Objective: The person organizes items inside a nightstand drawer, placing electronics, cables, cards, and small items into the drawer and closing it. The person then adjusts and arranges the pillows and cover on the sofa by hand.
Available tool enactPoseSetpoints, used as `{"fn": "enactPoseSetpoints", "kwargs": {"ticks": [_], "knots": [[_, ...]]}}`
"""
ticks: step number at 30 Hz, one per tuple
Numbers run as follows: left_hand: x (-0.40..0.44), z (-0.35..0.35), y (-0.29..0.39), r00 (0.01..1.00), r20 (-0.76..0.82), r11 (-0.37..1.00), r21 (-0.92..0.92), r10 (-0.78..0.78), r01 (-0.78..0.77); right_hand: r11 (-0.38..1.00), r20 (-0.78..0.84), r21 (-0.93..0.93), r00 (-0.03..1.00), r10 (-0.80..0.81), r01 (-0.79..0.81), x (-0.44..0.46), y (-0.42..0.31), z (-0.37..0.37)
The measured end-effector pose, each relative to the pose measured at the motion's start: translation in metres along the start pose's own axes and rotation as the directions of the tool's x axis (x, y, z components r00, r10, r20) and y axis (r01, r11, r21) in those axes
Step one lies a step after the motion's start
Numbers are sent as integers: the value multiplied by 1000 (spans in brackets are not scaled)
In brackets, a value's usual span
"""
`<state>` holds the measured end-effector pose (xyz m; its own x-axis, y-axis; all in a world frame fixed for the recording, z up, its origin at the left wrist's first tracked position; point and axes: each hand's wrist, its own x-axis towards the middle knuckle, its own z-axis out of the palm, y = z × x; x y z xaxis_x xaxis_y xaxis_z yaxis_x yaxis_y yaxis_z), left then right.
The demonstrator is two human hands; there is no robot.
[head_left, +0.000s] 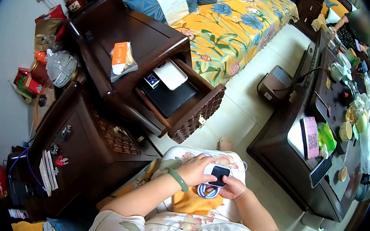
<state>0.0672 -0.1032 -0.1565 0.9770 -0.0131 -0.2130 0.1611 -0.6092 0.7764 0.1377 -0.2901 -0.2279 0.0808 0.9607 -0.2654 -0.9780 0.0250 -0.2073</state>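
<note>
Over my lap, a small white device with a dark screen [219,175] is held between my two hands. My left hand [193,169], with a green bangle at its wrist, grips the device's left side. On its right side my right hand [233,188] has its thumb against the lower edge; its other fingers are partly hidden behind. A coiled blue and white cable [208,191] hangs just below the device, near the fingers of my right hand. An orange-yellow cloth [197,203] lies on my lap beneath.
At the upper left a dark wooden cabinet has an open drawer [196,116] holding a white tray-like item [171,74]. A long dark table [274,170] on the right bears phones, cups and bags. A brown bin-like box [275,83] stands on the floor. Another person sits far right.
</note>
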Motion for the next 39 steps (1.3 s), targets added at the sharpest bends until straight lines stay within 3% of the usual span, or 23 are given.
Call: {"fn": "enactPoseSetpoints", "kwargs": {"ticks": [2, 5, 6, 9, 10, 12, 14, 18, 21, 22, 25, 26, 29, 30, 34, 37, 39], "knots": [[-7, 7, -10, 986, -133, 986, 147, 102, -83, 997, -72, -77, 997, -4, -2, 1, 1, 9], [-20, -1, 1, 976, -217, 996, 89, 27, -7, 980, -130, -194, 991, 16, -41, 1, 4, 10], [-25, 0, -3, 975, -214, 992, 123, 50, -24, 967, -157, -248, 987, 25, -64, 1, 6, 10], [-39, 6, -27, 996, 12, 988, 126, 91, -92, 882, -205, -449, 977, 56, -144, -1, 7, 29], [-43, 4, -25, 998, 56, 998, 65, -28, 24, 818, -220, -541, 972, 87, -195, -1, 6, 34], [-53, -8, -14, 990, 66, 988, -88, -124, 129, 668, -265, -692, 957, 117, -273, -2, 3, 46], [-61, -8, -19, 973, 138, 960, -184, -187, 210, 517, -237, -831, 972, 4, -205, -2, 5, 54], [-76, -8, -12, 984, -73, 957, 257, 160, -136, 133, -124, -984, 992, -38, -118, -3, 2, 74], [-79, -18, 4, 969, 225, 970, -194, -101, 146, 145, -76, -987, 996, -54, -67, -1, 4, 88], [-81, -3, -12, 940, 326, 853, -458, -103, 252, 208, -6, -978, 994, -107, 17, 0, 7, 86], [-86, 15, -28, 968, 236, 627, -741, -89, 239, 345, -29, -938, 989, -147, 24, 5, 11, 81], [-88, 15, -28, 966, 237, 520, -816, -101, 254, 316, 45, -943, 982, -183, 102, 5, 14, 78], [-91, 16, -28, 967, 225, 241, -938, -117, 247, 631, -123, -776, 979, -163, 7, 0, 10, 89], [-92, 17, -27, 973, 198, 192, -957, -121, 219, 692, -78, -718, 977, -196, 82, 5, 15, 84], [-87, 25, -18, 987, 108, -9, -994, -115, 107, 530, -144, -834, 869, -473, 151, 10, 39, 94], [-85, 25, 3, 991, 125, -161, -980, -48, 116, 381, -58, -889, 764, -643, 254, 10, 40, 109], [-83, 26, 6, 988, 153, -159, -976, -4, 150, 242, 27, -926, 690, -723, 289, 13, 40, 98]]}}
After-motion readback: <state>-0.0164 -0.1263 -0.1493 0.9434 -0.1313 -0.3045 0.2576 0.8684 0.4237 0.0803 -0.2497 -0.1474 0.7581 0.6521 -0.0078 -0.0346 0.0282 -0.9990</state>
